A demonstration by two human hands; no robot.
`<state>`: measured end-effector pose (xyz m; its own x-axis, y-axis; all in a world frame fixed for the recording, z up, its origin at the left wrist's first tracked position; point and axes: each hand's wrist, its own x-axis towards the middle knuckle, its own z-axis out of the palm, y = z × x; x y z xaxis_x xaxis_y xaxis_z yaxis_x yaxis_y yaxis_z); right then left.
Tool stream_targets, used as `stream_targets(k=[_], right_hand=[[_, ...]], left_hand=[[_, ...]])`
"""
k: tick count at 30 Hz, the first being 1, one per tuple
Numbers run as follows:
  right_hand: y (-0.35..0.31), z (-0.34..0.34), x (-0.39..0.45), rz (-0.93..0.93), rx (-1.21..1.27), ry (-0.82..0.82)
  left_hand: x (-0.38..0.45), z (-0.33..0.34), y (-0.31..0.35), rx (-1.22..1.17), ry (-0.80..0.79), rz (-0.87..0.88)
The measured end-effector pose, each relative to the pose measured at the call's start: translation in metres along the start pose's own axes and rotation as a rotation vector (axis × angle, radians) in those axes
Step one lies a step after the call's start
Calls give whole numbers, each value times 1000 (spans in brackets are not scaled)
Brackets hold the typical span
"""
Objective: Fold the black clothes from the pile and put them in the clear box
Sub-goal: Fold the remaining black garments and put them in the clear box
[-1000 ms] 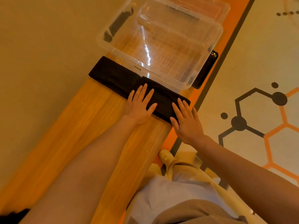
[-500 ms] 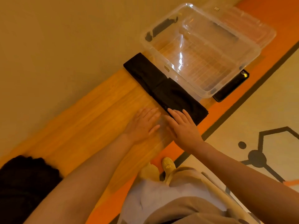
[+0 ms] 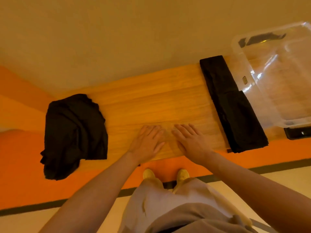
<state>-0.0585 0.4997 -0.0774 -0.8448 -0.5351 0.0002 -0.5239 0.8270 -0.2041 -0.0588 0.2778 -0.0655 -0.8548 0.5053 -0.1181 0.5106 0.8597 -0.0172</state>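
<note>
Both hands have left the folded black garment (image 3: 232, 105) at three o'clock; left hand (image 3: 146, 143) and right hand (image 3: 191, 143) lie flat and empty, probably heading for the pile (image 3: 74, 130) at nine o'clock.

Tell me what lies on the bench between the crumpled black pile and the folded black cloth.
In the head view, only the person's left hand and right hand, flat on the wooden bench, lie between the black pile and the folded black cloth.

I note a light wood-grain bench (image 3: 151, 98) on an orange floor band (image 3: 20, 148) edged by a dark stripe (image 3: 33, 206). Black pile (image 3: 74, 132) at its left end, black folded cloth (image 3: 232, 106) beside the clear box (image 3: 277, 78). My trousers (image 3: 168, 207) are beige, shoes (image 3: 149, 174) yellow.
</note>
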Motion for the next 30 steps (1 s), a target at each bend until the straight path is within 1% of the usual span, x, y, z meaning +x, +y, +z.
stream_targets(k=[7, 10, 14, 17, 21, 23, 27, 30], right_hand=[[-44, 6, 38, -185, -52, -9], [-71, 10, 56, -249, -40, -37], [-112, 17, 81, -330, -36, -67], [-144, 23, 94, -357, -55, -84], [-182, 33, 109, -407, -75, -108], [-199, 40, 117, -421, -84, -102], [-232, 56, 126, -398, -73, -97], [-249, 64, 129, -364, -39, -51]], left_hand=[[-56, 9, -27, -14, 141, -148], [-78, 12, -45, -7, 144, -194], [-112, 18, -71, -33, 113, -308], [-146, 26, -91, -54, 99, -392], [-190, 36, -117, 6, 54, -539], [-206, 41, -127, 26, 57, -595], [-220, 41, -139, 38, 73, -609], [-219, 40, -147, 62, 75, -600]])
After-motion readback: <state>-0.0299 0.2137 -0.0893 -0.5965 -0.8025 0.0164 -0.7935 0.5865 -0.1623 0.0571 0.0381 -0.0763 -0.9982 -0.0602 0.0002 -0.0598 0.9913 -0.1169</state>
